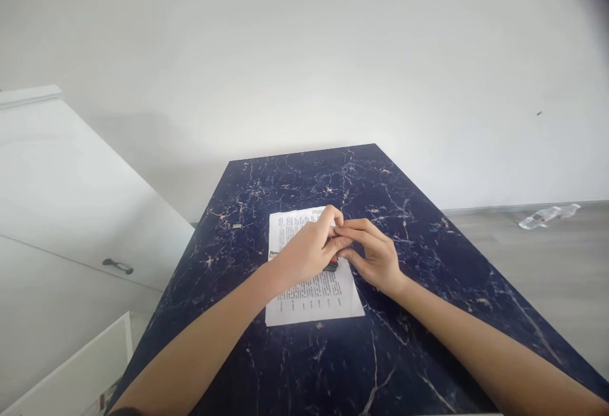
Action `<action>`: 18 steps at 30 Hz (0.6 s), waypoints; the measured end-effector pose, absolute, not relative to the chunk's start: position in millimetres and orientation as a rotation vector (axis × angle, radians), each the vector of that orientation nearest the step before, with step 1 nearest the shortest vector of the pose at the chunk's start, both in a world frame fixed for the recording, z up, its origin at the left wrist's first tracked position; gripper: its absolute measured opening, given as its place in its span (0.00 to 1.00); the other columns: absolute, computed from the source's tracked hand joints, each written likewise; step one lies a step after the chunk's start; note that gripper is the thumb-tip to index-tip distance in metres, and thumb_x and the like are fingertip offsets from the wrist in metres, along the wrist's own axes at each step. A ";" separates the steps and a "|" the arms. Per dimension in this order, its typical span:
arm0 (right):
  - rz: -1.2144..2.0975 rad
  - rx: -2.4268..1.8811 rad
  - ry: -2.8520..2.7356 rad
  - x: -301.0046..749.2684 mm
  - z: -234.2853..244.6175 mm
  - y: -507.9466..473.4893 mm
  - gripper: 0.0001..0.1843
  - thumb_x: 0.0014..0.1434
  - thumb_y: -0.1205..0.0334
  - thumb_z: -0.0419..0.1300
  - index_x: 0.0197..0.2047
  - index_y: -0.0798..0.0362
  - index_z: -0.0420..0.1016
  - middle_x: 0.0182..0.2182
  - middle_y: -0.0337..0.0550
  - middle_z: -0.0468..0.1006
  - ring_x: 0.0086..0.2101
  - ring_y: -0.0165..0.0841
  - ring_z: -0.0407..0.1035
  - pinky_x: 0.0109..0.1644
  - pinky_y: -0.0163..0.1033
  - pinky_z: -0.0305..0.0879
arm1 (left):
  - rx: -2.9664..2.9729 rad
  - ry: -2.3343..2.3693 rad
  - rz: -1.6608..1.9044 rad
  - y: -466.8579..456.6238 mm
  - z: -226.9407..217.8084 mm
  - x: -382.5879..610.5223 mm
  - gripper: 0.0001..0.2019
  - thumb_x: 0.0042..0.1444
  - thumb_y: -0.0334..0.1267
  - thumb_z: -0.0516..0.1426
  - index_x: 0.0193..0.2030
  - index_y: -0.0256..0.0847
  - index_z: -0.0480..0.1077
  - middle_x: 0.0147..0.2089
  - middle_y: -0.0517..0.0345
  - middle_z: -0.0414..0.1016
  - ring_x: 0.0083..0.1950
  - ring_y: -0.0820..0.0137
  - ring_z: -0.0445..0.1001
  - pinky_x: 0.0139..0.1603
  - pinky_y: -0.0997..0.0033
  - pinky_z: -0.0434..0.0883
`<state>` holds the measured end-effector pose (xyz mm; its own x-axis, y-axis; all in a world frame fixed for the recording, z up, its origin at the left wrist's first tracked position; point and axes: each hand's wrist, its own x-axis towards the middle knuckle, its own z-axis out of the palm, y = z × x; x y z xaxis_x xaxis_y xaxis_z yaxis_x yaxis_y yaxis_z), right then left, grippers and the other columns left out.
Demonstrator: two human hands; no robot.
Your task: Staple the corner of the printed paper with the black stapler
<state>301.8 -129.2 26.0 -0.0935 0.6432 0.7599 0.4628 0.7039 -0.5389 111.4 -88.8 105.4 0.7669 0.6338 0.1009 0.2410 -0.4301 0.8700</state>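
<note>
A printed sheet of paper (314, 305) lies on the dark blue marbled table, its text running sideways to me. My left hand (311, 245) is over the sheet with its fingers bent and closed. From the right, my right hand (373, 254) meets it at the sheet's right edge, thumb and fingers pinched together. The fingertips of both hands touch, and whatever is between them is hidden. Just below the fingertips shows part of a small black and red object (332, 265), mostly covered by my left hand; its kind cannot be made out.
The marbled table (304, 181) reaches toward a pale wall. A small pale greenish piece (236, 226) lies left of the paper. White furniture with a dark handle (118, 266) stands at the left. A clear plastic bottle (542, 216) lies on the floor at the right.
</note>
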 end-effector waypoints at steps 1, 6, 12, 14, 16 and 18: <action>0.185 -0.889 -1.726 305.7 28.8 -127.8 0.14 0.68 0.57 0.64 0.56 0.44 0.80 0.47 0.47 0.82 0.46 0.42 0.77 0.49 0.50 0.78 | 2.014 0.656 0.537 -87.1 102.9 116.7 0.07 0.72 0.45 0.52 0.51 0.49 0.60 0.31 0.61 0.76 0.28 0.70 0.72 0.29 0.69 0.65; 0.196 -1.006 -1.680 333.7 27.2 -103.4 0.07 0.66 0.58 0.65 0.45 0.44 0.85 0.40 0.43 0.84 0.39 0.39 0.79 0.45 0.48 0.78 | 2.149 0.805 0.596 -64.7 100.1 112.7 0.13 0.72 0.50 0.53 0.56 0.48 0.62 0.39 0.53 0.82 0.25 0.70 0.72 0.27 0.69 0.65; 0.213 -1.593 -1.296 414.8 -15.0 -55.1 0.13 0.58 0.52 0.68 0.40 0.50 0.86 0.34 0.44 0.86 0.33 0.42 0.79 0.42 0.48 0.76 | 2.349 1.544 0.795 6.7 68.8 -1.0 0.12 0.70 0.39 0.51 0.51 0.43 0.73 0.44 0.51 0.83 0.34 0.65 0.79 0.39 0.64 0.75; 0.224 -1.666 -1.233 436.4 -27.5 -47.0 0.13 0.55 0.52 0.68 0.38 0.51 0.86 0.33 0.46 0.86 0.36 0.45 0.81 0.45 0.48 0.76 | 2.391 1.667 0.702 29.5 40.7 -50.2 0.13 0.66 0.36 0.53 0.53 0.40 0.75 0.51 0.46 0.82 0.50 0.59 0.81 0.57 0.57 0.74; 0.185 -1.703 -1.265 449.2 -37.1 -43.2 0.12 0.54 0.55 0.66 0.37 0.51 0.86 0.33 0.46 0.86 0.37 0.46 0.82 0.49 0.49 0.76 | 2.433 1.698 0.533 42.7 14.8 -87.4 0.19 0.64 0.35 0.55 0.59 0.37 0.73 0.65 0.42 0.74 0.67 0.54 0.71 0.69 0.53 0.66; 0.117 -1.731 -1.306 455.7 -45.0 -41.0 0.12 0.54 0.57 0.64 0.38 0.50 0.86 0.34 0.46 0.87 0.36 0.45 0.82 0.52 0.49 0.76 | 2.435 1.690 0.432 46.5 -2.0 -108.0 0.22 0.64 0.35 0.55 0.63 0.37 0.72 0.70 0.43 0.70 0.71 0.54 0.66 0.73 0.50 0.61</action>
<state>455.7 -41.0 -45.0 0.4292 0.7949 0.4288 0.7060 0.0008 -0.7082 -108.0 46.5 -2.0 0.3251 0.9336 0.1507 0.8916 -0.3557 0.2803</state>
